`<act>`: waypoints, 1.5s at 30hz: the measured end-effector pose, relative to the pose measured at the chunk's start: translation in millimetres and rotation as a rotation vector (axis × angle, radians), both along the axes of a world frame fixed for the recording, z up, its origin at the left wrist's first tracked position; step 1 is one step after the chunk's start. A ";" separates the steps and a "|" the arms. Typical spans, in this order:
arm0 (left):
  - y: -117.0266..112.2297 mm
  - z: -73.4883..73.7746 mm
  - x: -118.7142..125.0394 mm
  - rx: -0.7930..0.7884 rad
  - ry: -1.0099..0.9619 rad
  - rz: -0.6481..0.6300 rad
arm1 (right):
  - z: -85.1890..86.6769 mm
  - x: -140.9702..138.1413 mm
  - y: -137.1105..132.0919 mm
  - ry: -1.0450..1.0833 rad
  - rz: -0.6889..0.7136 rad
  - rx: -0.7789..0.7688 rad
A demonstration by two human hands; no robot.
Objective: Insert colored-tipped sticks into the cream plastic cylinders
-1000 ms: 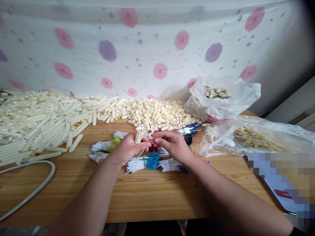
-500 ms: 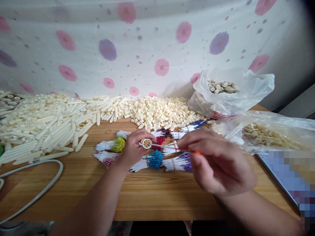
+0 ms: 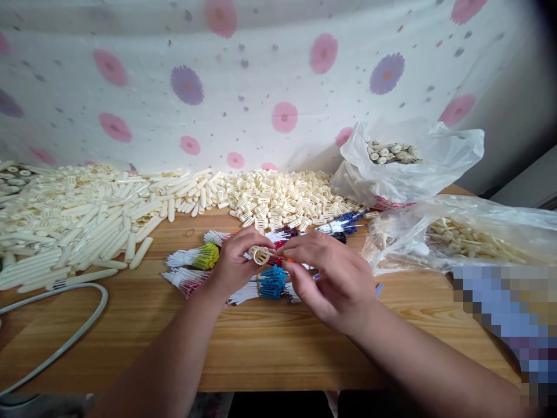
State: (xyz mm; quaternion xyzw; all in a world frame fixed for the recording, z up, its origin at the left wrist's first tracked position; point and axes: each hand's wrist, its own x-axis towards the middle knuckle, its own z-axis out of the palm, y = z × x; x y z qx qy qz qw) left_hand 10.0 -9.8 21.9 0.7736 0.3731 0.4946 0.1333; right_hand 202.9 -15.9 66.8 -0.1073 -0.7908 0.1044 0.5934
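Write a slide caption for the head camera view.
Left hand holding a slotted cream tube, right hand an orange-tipped stick, above bundled sticks on a wooden table.

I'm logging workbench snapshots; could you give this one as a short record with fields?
Left hand: holds slotted cream tube
Right hand: pinches small orange piece near the tube's open end
Bundles near hands: yellow-tipped bundle, blue-tipped bundle
Behind: pile of slotted pieces
Right side: white plastic bag, clear plastic bag
Left side: white cord
Surface: wooden table
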 end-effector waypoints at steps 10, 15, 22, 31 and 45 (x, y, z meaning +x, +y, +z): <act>-7.0 10.7 -6.7 0.006 0.221 0.099 | -20.8 -7.1 15.8 -0.107 -0.171 -0.034; -6.8 6.5 -8.7 0.102 0.267 0.155 | -16.9 -7.0 16.4 -0.077 -0.191 -0.082; -6.7 6.7 -8.4 0.195 0.300 0.227 | -16.0 -7.2 20.3 -0.103 -0.096 -0.217; -7.9 8.1 -5.6 0.199 0.274 0.259 | -22.3 -9.2 20.0 -0.052 0.095 -0.445; -22.6 35.6 -95.6 -0.039 -0.606 0.589 | -20.1 -65.5 46.7 -0.848 0.050 -0.317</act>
